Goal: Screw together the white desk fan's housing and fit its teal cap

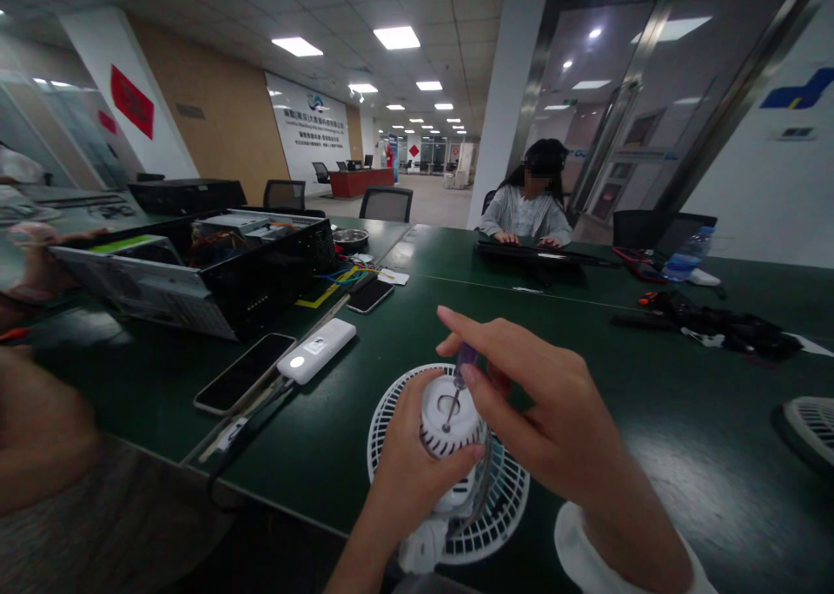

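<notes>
Screwdriver (461, 370) with a translucent purple handle is pinched in the right grip (540, 407), its thin steel shaft reaching down into a slot in the top of a white round fan hub (449, 442). The left grip (417, 472) is closed around that hub, its palm and thumb side pressed against the vented wall, holding it over a white plastic fan guard (512, 507) on the dark green table (658, 455). A white cuff (586, 551) shows at the right wrist. Beside the hands lie a white power bank (317, 351) and a smartphone (244, 372), with a second smartphone (370, 296) farther on, near coloured wires (342, 275) and an open computer chassis (261, 273). Across the table, a seated person (526, 207) has both hands on a flat black case (527, 251), not far from a water bottle (687, 254) and a heap of black gear (710, 329). Another person's arm (39, 268) comes in at the far left edge.
</notes>
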The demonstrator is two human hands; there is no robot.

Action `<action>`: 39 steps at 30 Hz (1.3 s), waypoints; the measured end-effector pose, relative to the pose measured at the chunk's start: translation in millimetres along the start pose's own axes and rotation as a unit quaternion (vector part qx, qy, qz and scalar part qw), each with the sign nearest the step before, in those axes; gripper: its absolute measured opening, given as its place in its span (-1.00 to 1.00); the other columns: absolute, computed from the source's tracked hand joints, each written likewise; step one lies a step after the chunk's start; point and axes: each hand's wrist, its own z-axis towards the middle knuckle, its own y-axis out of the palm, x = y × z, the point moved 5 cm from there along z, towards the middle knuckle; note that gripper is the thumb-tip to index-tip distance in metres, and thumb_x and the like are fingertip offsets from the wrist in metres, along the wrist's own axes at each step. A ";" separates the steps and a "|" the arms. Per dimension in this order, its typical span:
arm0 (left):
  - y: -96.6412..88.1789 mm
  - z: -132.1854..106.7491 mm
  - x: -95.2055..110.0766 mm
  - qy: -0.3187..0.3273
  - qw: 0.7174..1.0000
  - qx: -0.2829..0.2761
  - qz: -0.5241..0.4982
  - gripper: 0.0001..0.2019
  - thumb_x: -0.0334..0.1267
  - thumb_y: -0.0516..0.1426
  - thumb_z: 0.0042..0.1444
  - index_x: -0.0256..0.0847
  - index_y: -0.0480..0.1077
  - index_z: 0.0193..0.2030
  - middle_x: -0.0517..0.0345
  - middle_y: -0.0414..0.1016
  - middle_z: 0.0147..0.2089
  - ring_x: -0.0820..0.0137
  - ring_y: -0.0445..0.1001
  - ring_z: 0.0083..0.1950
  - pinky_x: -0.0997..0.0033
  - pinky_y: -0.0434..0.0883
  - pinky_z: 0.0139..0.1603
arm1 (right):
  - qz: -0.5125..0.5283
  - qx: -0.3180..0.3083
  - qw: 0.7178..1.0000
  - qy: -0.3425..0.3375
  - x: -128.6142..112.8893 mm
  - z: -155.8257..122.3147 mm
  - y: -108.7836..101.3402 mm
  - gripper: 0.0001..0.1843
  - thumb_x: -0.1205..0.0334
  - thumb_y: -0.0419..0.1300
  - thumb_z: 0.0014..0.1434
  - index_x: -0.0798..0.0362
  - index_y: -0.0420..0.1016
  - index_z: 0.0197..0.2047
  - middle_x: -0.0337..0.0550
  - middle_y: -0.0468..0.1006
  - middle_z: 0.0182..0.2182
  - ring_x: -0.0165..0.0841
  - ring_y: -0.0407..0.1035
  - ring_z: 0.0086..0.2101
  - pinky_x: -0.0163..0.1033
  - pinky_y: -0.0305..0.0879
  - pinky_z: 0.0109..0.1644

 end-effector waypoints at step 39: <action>0.3 1.1 -8.0 0.000 1.000 -0.010 0.015 -0.37 -0.32 0.26 -0.15 -0.13 0.16 0.10 0.03 0.31 0.10 0.11 0.29 0.12 0.06 0.22 0.13 | -0.090 -0.004 0.996 0.011 4.0 -0.7 3.9 -0.80 0.32 0.06 0.20 0.14 0.46 -0.16 -0.13 0.51 -0.42 -0.37 0.37 -0.39 -0.29 0.29 -0.35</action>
